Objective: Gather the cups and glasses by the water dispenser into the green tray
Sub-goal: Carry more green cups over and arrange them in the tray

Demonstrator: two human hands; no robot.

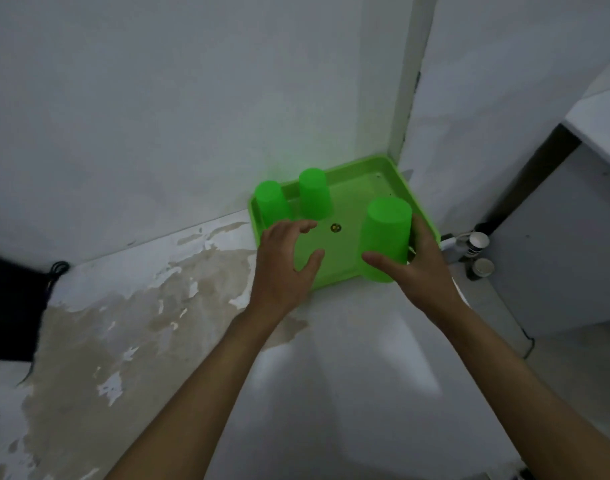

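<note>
Peeling white worktop [130, 327] fills the foreground; right hand [421, 268] grips an inverted green cup [385, 237] at the green tray's [397, 174] five o'clock, left hand [286, 265] open. Light, slick plastic; hold mid-wall. Two cups [314, 197] stand at eleven.

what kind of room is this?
Probably a worn utility or pantry corner: a green tray of upturned green cups sits on a stained, peeling surface against bare white walls. Right hand grips one cup. No dispenser visible.
</note>
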